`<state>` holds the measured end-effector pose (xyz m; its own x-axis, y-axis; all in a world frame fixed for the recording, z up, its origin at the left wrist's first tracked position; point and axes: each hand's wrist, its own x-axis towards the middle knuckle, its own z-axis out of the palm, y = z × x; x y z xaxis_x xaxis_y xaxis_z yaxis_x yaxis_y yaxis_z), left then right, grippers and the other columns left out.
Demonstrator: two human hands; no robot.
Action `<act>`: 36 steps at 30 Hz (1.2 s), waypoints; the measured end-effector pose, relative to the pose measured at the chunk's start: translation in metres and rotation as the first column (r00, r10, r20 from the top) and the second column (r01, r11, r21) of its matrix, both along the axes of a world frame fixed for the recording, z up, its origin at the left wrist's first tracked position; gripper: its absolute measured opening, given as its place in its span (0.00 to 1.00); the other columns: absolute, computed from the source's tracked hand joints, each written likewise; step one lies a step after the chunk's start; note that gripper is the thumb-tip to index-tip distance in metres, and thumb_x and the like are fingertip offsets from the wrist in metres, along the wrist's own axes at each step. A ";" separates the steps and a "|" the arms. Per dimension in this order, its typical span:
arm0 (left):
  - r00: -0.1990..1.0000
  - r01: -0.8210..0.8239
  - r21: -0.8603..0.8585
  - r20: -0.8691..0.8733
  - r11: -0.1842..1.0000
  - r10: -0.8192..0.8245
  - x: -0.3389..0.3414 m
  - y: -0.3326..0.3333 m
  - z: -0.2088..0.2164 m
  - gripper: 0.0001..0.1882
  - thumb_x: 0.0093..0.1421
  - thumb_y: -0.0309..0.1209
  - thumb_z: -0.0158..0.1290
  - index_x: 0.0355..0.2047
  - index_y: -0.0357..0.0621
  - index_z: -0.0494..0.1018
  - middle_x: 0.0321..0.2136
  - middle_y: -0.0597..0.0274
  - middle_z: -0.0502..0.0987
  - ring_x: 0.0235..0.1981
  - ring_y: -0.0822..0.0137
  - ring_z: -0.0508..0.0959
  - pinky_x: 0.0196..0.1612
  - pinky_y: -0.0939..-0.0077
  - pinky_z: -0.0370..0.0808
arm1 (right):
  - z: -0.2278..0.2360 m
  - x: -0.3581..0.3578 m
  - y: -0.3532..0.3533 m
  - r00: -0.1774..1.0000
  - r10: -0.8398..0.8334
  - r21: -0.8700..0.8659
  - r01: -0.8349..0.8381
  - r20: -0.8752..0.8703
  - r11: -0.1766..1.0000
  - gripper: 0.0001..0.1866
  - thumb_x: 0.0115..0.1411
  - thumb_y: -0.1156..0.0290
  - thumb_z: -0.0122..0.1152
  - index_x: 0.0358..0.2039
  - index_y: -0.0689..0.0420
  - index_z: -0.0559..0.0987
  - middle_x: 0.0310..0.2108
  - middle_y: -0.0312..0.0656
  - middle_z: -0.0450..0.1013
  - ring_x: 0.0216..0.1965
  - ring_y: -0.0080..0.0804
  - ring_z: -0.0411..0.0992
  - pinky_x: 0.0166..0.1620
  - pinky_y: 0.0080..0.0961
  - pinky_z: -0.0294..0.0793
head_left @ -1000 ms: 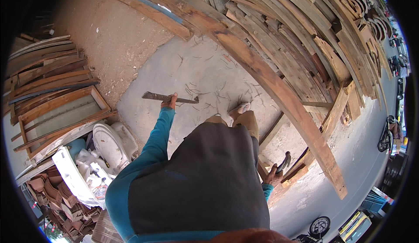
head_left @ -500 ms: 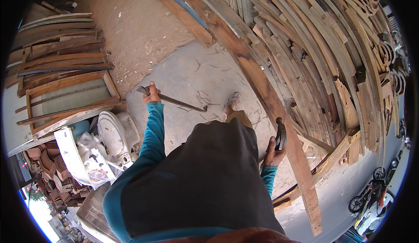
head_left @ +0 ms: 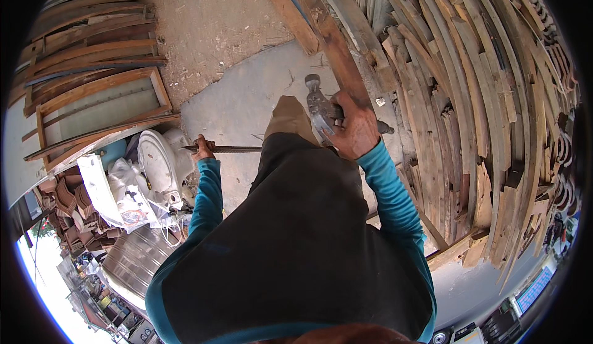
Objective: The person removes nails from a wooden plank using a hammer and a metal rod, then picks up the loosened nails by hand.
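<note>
My left hand (head_left: 202,148) is closed around a dark, ribbed pry bar (head_left: 238,149). The bar lies roughly level across my front, and its right end disappears behind my dark-clothed leg. My right hand (head_left: 357,127) grips a claw hammer (head_left: 319,101) close to its head. The hammer's face points up and away from me, while the handle end pokes out to the right of my hand. Beyond that hand runs a long brown wooden plank (head_left: 336,50); its nearer part is hidden by my hand and body.
A big stack of old timber (head_left: 475,121) fills the right side. Wooden frames (head_left: 99,100) are piled at the left, above a white toilet bowl (head_left: 159,161) and brown roof tiles (head_left: 71,202). Grey concrete floor (head_left: 241,90) meets bare dirt (head_left: 210,22) farther off.
My right hand has swung the hammer up and left, in front of my body. My left hand has moved slightly down and left, levelling the pry bar. The view has shifted too.
</note>
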<state>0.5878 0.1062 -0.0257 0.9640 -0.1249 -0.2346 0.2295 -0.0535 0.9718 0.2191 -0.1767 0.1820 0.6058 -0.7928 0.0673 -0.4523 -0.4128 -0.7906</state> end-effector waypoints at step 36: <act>0.941 0.052 0.564 -0.305 0.824 0.149 0.055 -0.091 0.053 0.17 0.62 0.43 0.59 0.25 0.42 0.76 0.18 0.62 0.75 0.23 0.72 0.73 0.28 0.69 0.70 | -0.324 0.404 -0.209 0.408 0.694 0.185 -0.770 -0.593 0.611 0.16 0.55 0.74 0.64 0.44 0.56 0.75 0.39 0.54 0.79 0.44 0.57 0.77 0.46 0.51 0.74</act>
<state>0.6425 0.0155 0.0274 0.8215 0.1688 -0.5446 0.5392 -0.5407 0.6457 0.6228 -0.3858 -0.1418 0.8904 -0.0379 -0.4536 -0.2546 -0.8674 -0.4275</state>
